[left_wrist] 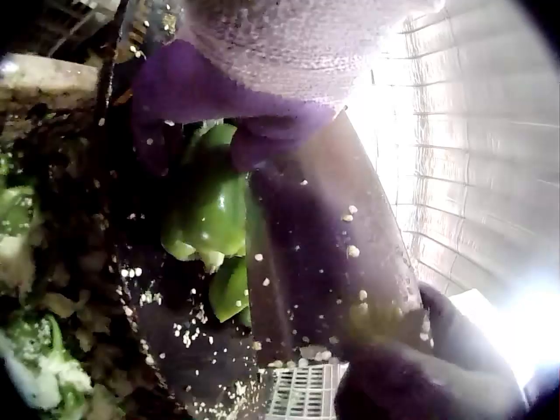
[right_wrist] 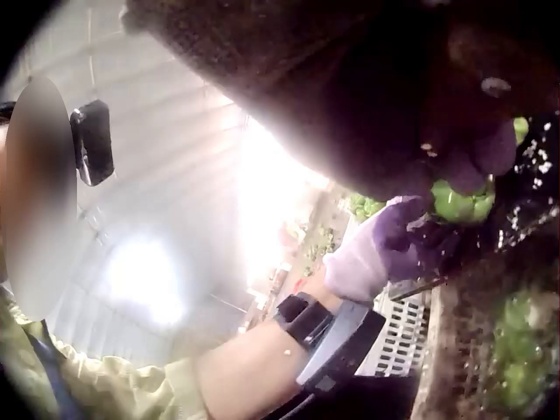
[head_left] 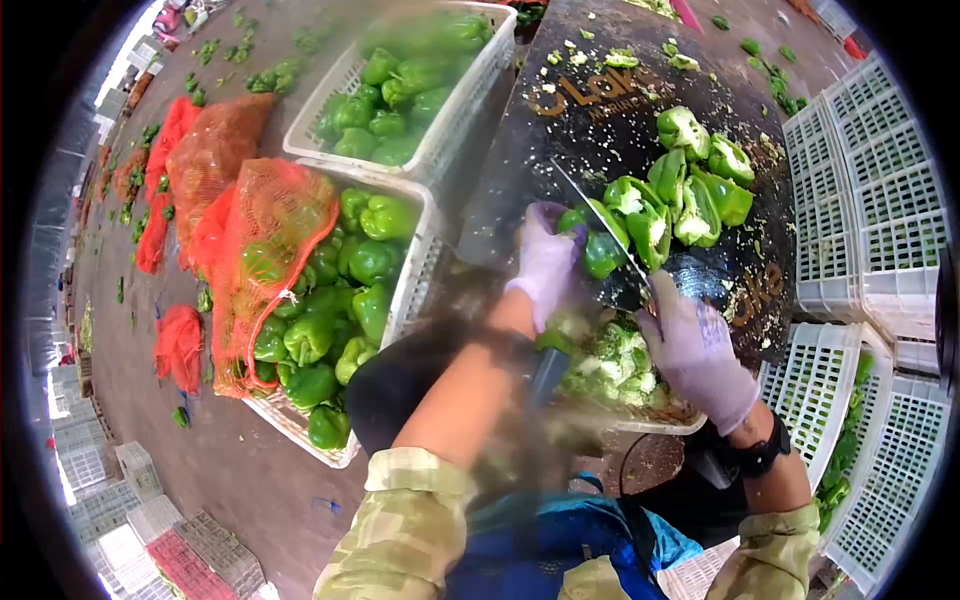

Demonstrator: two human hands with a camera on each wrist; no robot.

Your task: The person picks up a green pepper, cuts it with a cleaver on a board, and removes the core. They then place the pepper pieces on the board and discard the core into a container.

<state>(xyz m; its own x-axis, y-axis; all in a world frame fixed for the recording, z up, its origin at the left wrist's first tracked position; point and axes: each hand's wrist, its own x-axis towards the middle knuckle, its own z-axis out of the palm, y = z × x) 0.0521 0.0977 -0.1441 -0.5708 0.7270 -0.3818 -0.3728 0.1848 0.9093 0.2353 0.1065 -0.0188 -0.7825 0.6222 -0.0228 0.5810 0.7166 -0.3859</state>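
Your left hand (head_left: 545,262) clasps the green pepper (head_left: 603,252) on the dark surface (head_left: 510,200), and your right hand (head_left: 697,350) grips the knife (head_left: 598,218). The pepper is probably light, hollow and slick, so hold its flank, away from the blade.

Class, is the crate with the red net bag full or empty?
Full: green peppers fill the crate to its rim beside the net bag.

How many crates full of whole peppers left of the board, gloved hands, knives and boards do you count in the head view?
Crates: 2
Hands: 2, the left hand holding a pepper, the right hand gripping the knife
Knife: 1
Board: 1
Total: 6
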